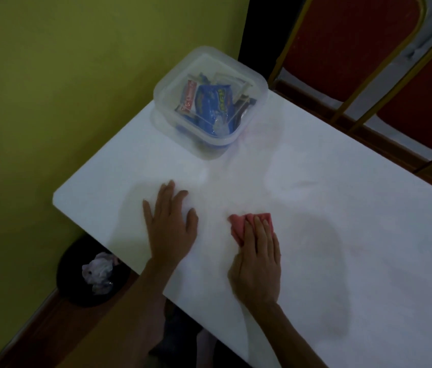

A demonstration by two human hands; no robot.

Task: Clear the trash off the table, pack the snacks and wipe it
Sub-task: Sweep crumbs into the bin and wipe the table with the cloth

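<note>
Left hand: I see my left hand lying flat on the white counter, fingers spread, holding nothing.
Right hand: my right hand presses down with straight fingers on the pink cloth, just beside the left hand.
Cloth: folded, flat on the counter near its front edge.
Snacks: packets, one of them blue, sit inside the clear container at the counter's far left corner.
Trash: crumpled paper lies in the black bin on the floor, below the counter's left edge.
Beyond: two red chairs stand at the far side.
</note>
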